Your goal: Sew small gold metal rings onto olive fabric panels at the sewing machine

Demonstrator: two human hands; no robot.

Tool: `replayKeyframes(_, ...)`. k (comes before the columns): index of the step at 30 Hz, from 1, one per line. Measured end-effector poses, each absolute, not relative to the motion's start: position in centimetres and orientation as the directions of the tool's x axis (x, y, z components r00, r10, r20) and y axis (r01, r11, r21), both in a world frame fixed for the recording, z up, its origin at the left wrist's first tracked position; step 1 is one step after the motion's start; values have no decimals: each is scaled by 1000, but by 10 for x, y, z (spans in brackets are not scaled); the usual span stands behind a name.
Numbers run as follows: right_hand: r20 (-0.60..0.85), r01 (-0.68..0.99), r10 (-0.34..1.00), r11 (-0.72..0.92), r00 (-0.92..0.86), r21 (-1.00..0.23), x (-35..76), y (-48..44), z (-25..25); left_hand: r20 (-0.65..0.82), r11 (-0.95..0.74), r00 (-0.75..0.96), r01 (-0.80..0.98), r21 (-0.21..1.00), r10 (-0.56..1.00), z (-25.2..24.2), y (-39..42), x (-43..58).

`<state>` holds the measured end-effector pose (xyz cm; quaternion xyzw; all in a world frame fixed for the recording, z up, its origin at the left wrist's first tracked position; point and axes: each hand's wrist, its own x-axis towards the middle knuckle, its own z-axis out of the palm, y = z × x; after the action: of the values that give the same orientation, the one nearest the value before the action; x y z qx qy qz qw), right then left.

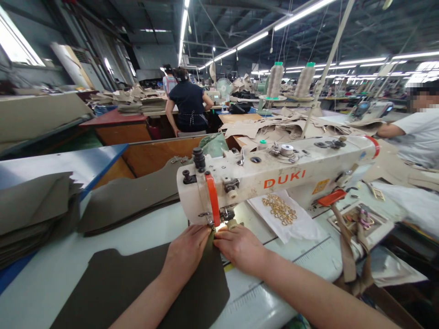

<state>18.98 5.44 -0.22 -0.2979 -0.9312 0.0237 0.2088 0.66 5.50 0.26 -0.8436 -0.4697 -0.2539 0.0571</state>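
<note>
- From my remote seat, I see a dark panel (130,274) lying flat on the front part of the bench (61,269), with its far right part at the lit stitching end of the sewing machine (277,176).
- That part lies right at the fingertips, between the two hands; from there the panel spreads toward the bench's front left corner. Its near end leaves my view, so I can't settle its long axis.
- My left hand (187,249) is nearer to the bulk of it, resting over the panel, fingers together and bent down.
- My right hand (242,249) sits on the side toward the bench's right edge, fingers bunched by the panel's border.
- Whether either hand pinches the panel, I cannot tell; the tips are partly hidden.
</note>
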Motion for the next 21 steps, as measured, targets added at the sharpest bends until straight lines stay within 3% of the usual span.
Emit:
replayKeyframes(6,400,502,610,792,-684,-349,194,56,2,492,-555,440,825,110,752,3,55,7)
replayKeyframes(10,384,520,846,531,-370,-669,201,63,16,496,-549,444,831,83,746,5,55,8)
replayKeyframes(14,247,311,936,320,-252,-895,208,77,22,496,-551,451,831,68,742,4,56,7)
replayKeyframes(18,172,89,937,208,-305,-974,212,91,11,499,-561,460,825,65,734,3,56,7)
replayKeyframes(21,159,39,939,179,-306,-983,212,96,3,504,-566,456,821,80,733,3,57,7)
